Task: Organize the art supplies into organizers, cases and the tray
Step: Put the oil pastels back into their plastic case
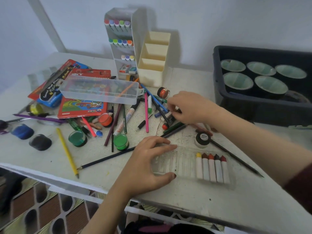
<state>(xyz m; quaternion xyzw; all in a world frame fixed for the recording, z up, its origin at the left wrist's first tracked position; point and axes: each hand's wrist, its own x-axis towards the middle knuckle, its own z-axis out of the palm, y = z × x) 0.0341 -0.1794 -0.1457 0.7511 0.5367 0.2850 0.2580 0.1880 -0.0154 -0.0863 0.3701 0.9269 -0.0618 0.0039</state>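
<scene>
Head view: the left hand (148, 164) is gripping the left end of a clear crayon tray (184, 166) on the white table (194, 200), with five crayons (212, 168) lying at its right end. The right hand (190, 108) is curling its fingers into the scattered pens (146, 114); whether it is pinching one cannot be told.

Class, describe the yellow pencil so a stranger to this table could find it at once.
On the white table, look left of the left hand gripping the crayon tray. A yellow pencil lies there by itself. It is the only yellow pencil; its neighbour is a dark blue pencil.
</scene>
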